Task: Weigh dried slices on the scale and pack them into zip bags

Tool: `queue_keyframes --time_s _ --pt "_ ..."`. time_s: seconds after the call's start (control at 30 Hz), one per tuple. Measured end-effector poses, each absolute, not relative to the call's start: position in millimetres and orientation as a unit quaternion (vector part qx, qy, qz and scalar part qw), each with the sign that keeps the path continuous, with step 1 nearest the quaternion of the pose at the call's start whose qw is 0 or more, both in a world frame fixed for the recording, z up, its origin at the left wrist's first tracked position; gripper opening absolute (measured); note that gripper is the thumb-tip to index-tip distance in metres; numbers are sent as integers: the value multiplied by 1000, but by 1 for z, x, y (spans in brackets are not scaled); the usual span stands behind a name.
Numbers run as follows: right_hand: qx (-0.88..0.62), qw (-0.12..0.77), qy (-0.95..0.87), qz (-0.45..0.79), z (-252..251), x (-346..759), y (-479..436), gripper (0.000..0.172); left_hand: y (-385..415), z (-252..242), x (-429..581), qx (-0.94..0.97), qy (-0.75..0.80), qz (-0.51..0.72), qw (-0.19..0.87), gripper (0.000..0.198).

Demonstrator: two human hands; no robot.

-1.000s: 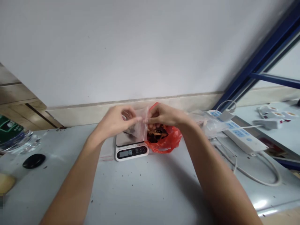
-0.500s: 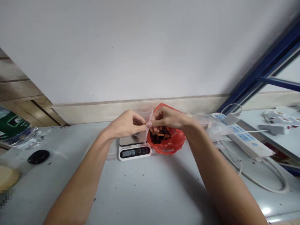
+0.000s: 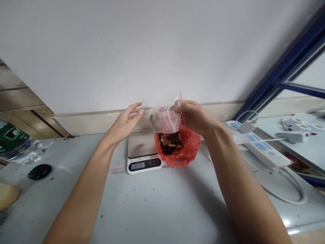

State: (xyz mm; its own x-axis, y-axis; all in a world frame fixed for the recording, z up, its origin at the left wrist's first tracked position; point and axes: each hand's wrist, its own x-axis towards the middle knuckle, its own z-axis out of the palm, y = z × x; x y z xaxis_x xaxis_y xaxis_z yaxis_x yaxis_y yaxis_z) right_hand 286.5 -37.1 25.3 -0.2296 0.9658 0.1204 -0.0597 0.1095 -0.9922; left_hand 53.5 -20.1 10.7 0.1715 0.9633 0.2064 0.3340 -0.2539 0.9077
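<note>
A clear zip-lock bag [image 3: 165, 118] with a red line along its edge hangs from my right hand [image 3: 194, 115], pinched between fingers and thumb. Some small dark content shows through its left end. My left hand [image 3: 124, 123] is apart from the bag, fingers stretched out and holding nothing. Below the hands sits a white digital kitchen scale [image 3: 141, 145] with a metal plate and a lit display. Against its right side stands an open red plastic bag [image 3: 188, 154]; dark brown and orange dried pieces [image 3: 170, 143] lie inside it.
Flat clear bags [image 3: 117, 169] lie left of the scale. A black oval object [image 3: 40, 171] and a large water bottle [image 3: 17, 142] are farther left. A white power strip [image 3: 264, 149] with cables lies at right, near a blue frame [image 3: 274, 73]. Dark crumbs dot the table [image 3: 147, 213].
My left hand has let go of the zip-lock bag and moved left, opening. My right hand has lifted the bag up and to the right. The scale's display reading has changed from 0.0.
</note>
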Motion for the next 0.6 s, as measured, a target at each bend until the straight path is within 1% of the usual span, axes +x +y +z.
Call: queue_keyframes --time_s 0.07,0.13,0.2,0.23,0.3,0.37,0.4,0.43,0.5,0.6 --pt "-394 480 -585 521 26 289 -37 15 -19 6 56 632 473 374 486 64" --pt "-416 467 -601 498 27 297 -39 19 -17 4 56 611 448 347 552 73" --pt "-435 451 -621 471 29 311 -42 25 -16 5 55 608 431 366 556 80" --pt "-445 428 -639 459 30 319 -43 27 -15 5 55 608 429 387 544 83" --pt "-468 335 -691 437 33 336 -47 26 -13 7 55 607 429 435 509 84" --pt "-502 206 -734 408 38 350 -51 22 -12 7 58 606 431 471 474 76" --pt "-519 155 -744 392 41 354 -53 21 -12 6 62 607 430 485 460 69" --pt "-537 125 -745 375 44 357 -56 21 -13 6 65 610 427 495 448 61" --pt "-583 108 -731 338 50 356 -61 24 -15 4 75 619 419 508 428 48" --pt "-650 109 -703 266 58 348 -67 26 -22 4 89 643 397 522 396 33"
